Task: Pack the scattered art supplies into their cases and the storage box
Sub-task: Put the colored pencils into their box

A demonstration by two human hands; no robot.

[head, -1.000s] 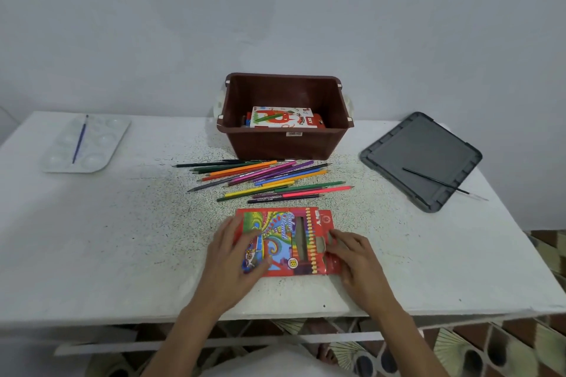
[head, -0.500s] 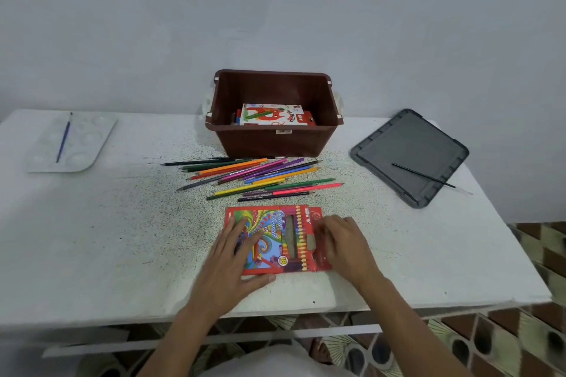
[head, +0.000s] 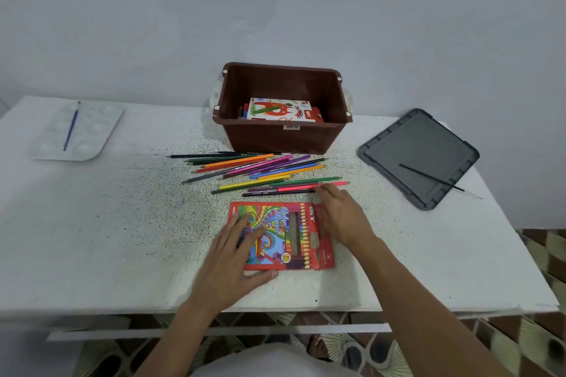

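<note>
We list one flat red cardboard coloured-pencil case (head: 284, 232) near the white table's (head: 122, 223) front edge, the left hand (head: 235, 251) pressing it with straight, spread fingers. Loose coloured pencils (head: 260, 171) lie between it and the brown plastic storage box (head: 275, 138). The right hand (head: 343, 217) has its fingertips at the nearest pencils, and we cannot tell its grip.

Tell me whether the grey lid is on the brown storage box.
No, the grey lid lies flat on the table beside the open storage box.

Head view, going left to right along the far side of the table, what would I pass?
white paint palette with a blue brush on it → brown storage box → grey lid with a black brush across it
</note>
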